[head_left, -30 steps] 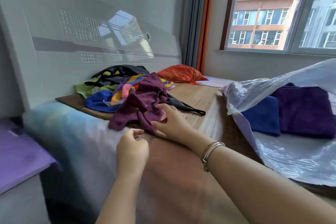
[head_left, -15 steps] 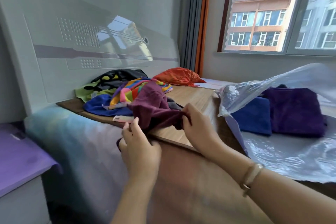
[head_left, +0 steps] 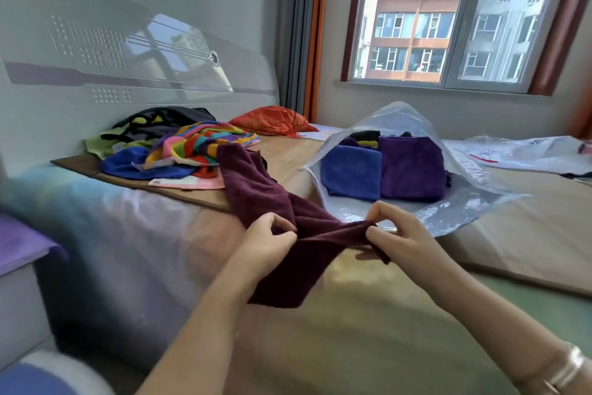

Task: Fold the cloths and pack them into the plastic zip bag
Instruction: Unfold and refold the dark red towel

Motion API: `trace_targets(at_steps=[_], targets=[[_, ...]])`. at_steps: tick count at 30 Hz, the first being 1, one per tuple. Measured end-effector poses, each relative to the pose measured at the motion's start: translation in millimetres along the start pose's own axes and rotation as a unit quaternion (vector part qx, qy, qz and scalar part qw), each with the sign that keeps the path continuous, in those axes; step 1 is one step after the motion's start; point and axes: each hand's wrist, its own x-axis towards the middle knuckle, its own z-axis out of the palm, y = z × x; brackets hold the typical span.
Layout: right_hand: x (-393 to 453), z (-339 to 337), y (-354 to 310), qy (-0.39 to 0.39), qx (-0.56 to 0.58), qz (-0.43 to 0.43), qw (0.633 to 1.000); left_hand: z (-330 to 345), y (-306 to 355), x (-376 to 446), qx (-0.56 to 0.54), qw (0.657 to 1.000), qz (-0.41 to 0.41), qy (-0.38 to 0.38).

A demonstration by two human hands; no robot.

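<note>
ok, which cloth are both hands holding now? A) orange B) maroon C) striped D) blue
B: the left hand and right hand each pinch the maroon cloth, stretched between them; the other cloths lie untouched.

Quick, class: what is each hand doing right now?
Left hand: grip pinching the maroon cloth.
Right hand: grip pinching the same cloth.

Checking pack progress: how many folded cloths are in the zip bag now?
2 clearly: a blue cloth on the left inside the plastic zip bag, and a purple cloth on its right. Dark and yellow fabric shows behind them, so more may be hidden.
</note>
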Motion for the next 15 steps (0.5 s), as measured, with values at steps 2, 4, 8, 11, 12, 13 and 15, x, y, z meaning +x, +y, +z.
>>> trace_targets(at_steps=[2, 4, 8, 11, 12, 13, 15], targets=[[-9.4, -8.3, 0.6, -0.022, 0.035, 0.045, 0.998, 8.1, -1.2, 2.6, -0.01, 0.999, -0.027, 0.028], [-15.8, -13.2, 5.3, -0.041, 0.073, 0.079, 0.993, 16.8, -5.9, 9.5, -0.02, 0.997, -0.065, 0.048], [-23.3, -11.0, 20.6, -0.078, 0.173, 0.12, 0.975, 39.0, -13.3, 14.9, 0.02, 0.994, -0.098, 0.045], [-22.2, -3.1, 30.0, -0.112, 0.234, 0.118, 0.959, 52.3, -17.1, 17.2, 0.057, 0.992, -0.084, 0.072], [-21.7, -0.9, 30.6, -0.122, 0.248, 0.119, 0.954, 54.5, -17.2, 18.4, 0.055, 0.992, -0.09, 0.069], [-20.8, -0.1, 31.2, -0.13, 0.262, 0.123, 0.948, 55.3, -16.3, 18.3, 0.042, 0.992, -0.1, 0.064], [-19.1, -0.1, 31.7, -0.141, 0.294, 0.139, 0.935, 53.7, -14.0, 17.7, -0.027, 0.991, -0.122, 0.051]])
